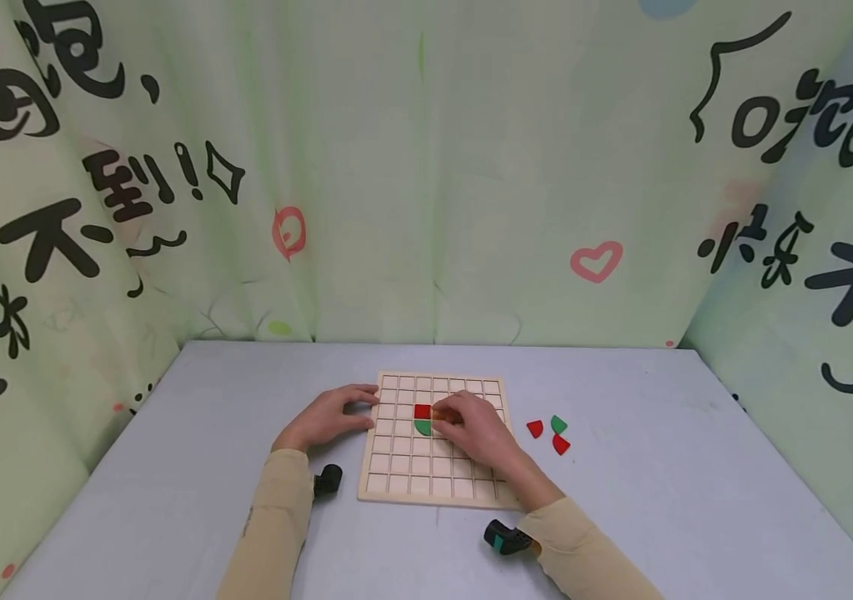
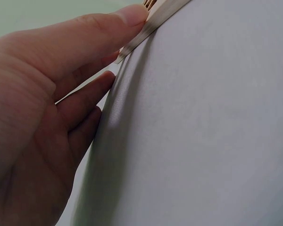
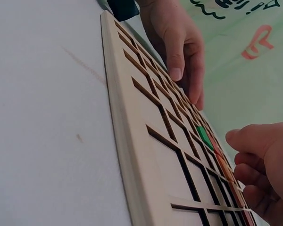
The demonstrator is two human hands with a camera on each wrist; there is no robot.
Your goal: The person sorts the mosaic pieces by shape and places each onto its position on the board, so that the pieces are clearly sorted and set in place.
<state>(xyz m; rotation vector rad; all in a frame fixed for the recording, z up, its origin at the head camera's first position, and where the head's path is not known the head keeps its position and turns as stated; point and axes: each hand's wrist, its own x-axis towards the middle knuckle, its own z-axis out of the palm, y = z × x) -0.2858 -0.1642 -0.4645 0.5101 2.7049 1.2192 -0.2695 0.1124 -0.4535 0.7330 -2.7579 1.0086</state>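
Observation:
A pale wooden grid board [image 1: 399, 462] lies on the table. In it sit a red square piece [image 1: 422, 411] and a green rounded piece [image 1: 423, 427], with an orange piece [image 3: 224, 167] beside them. My left hand [image 1: 332, 417] rests at the board's left edge, thumb and fingers apart and fairly straight, touching the rim. Over the middle of the board is my right hand [image 1: 474, 429], its fingers curled and its thumb near the orange piece. Those fingers partly cover that piece in the head view, so a pinch on it cannot be made out.
Right of the board lie loose quarter-round pieces: a red piece [image 1: 534, 428], a green piece [image 1: 559, 424] and another red piece [image 1: 561, 444]. A white table [image 1: 246, 400] carries everything. Printed curtains [image 1: 434, 167] hang behind and at both sides.

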